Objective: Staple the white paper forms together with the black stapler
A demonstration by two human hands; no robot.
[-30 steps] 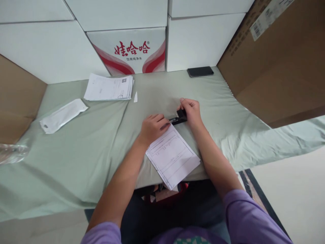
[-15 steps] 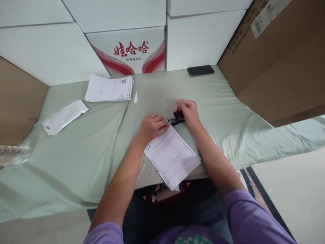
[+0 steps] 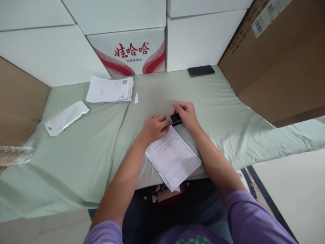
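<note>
Right hand (image 3: 186, 114): clenched around a small black stapler (image 3: 175, 119) at centre frame; it has slid left along the cloth over the last second, so the stapler now sits on the paper's top corner.
Left hand (image 3: 153, 128): pressed flat on the upper edge of the printed sheets (image 3: 173, 157), grasping nothing, unchanged.
Printed sheets: just below centre, overhanging the green tablecloth (image 3: 88, 145).
Meaning: stapler looks lined up over the corner.
Upper left: paper stack (image 3: 110, 89), white pouch (image 3: 66, 117).
</note>
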